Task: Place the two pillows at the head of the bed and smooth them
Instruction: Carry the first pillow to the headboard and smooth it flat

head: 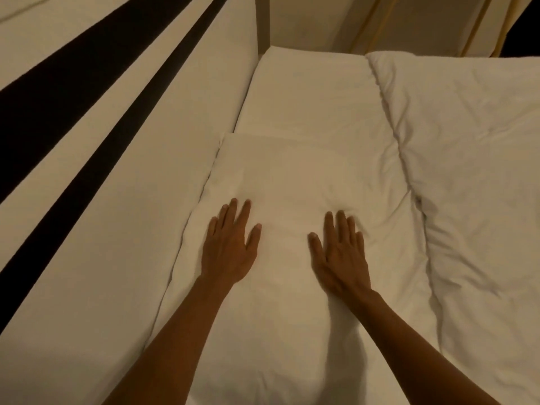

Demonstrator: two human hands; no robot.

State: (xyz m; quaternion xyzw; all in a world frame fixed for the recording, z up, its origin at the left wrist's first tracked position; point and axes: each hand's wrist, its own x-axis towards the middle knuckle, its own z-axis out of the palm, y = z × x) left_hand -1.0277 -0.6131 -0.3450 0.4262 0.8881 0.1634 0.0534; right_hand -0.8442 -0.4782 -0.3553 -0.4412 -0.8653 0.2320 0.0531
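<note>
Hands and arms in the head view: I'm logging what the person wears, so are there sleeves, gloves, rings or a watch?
Both forearms are bare up to the frame edge, with no sleeves in view. The left hand and right hand wear no gloves. No rings, watch or bracelet show, though dim light and slight blur could hide small items.

The near pillow (280,176) is matt white cloth, softly creased. The far pillow (309,92) has the same cloth, smoother. The duvet (473,171) is matt white fabric, heavily wrinkled and puffy. The headboard (122,182) looks padded, matt cream, with dark stripes.
</note>
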